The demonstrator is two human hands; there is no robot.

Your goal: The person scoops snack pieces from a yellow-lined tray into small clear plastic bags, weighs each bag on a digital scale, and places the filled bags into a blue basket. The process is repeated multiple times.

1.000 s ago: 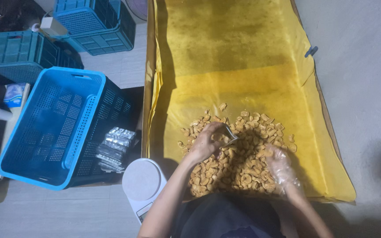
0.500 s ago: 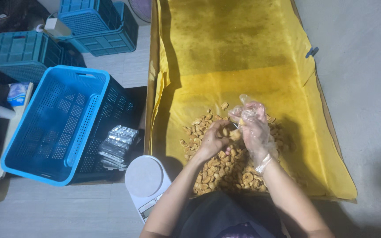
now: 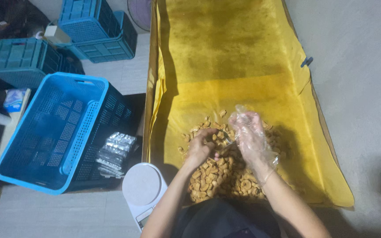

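Observation:
A heap of pale brown nuts (image 3: pixel 219 176) lies on a yellow cloth (image 3: pixel 225 57) that lines a long wooden tray. My left hand (image 3: pixel 200 149) is bare and hovers over the heap's left side. Its fingers are closed on a small grey metal tool (image 3: pixel 227 141). My right hand (image 3: pixel 250 136) wears a clear plastic glove. It is raised just above the nuts, with its curled fingers meeting the tool's tip. Whether it holds a nut is hidden by the glove.
A white round kitchen scale (image 3: pixel 142 185) sits at the tray's near left corner. Beside it lie a stack of silvery packets (image 3: pixel 114 153) and a big light-blue perforated crate (image 3: pixel 51 132). More blue and teal crates (image 3: pixel 95 28) stand farther back left. Grey floor lies to the right.
My right hand has lifted off the right side of the heap and moved up and left to meet my left hand. The left hand has stayed almost in place.

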